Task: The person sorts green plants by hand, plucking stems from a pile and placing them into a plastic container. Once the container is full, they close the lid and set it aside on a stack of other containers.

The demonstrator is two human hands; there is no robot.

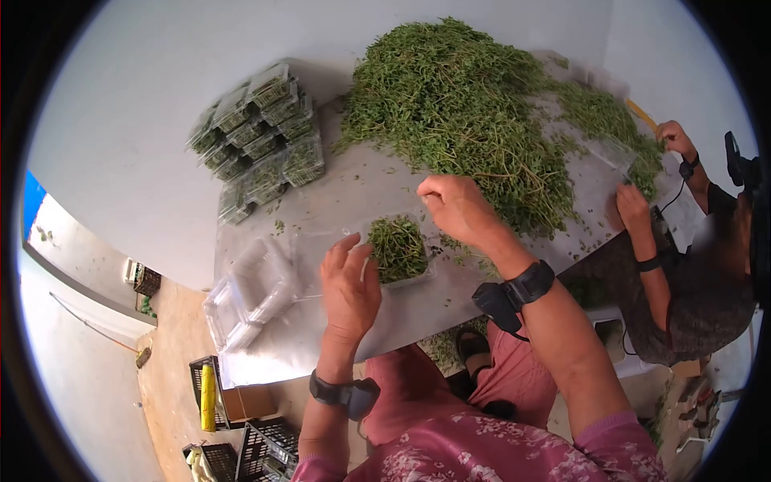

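Clear plastic box [430, 271]: sits lid-open on the table [353, 181] in front of the person, its base filled with cut green sprigs [397, 247] and its empty lid [315, 255] lying out to the left.
Left hand [351, 285]: is raised at the near left side of the box, fingers apart and loosely bent, with nothing visible in its grasp; whether a fingertip touches the rim cannot be told.
Right hand [459, 207]: hovers at the far right side of the box, fingers curled in and the thumb close to the forefinger; whether they pinch anything cannot be told.
Wrists: each carries a dark strapped device, one on the left [345, 394] and one on the right [518, 296].
Green heap [458, 104]: spreads loosely over the far middle of the table, down towards the right hand.
Filled boxes [265, 136]: stand stacked at the far left, greens showing through the plastic.
Empty containers [253, 291]: lie nested at the near left, beside the lid.
Co-worker [691, 281]: is at the right end, both hands near a smaller spread of greens [598, 112].
Floor, near left: dark crates [269, 446], a yellow roll [208, 398] upright in one.
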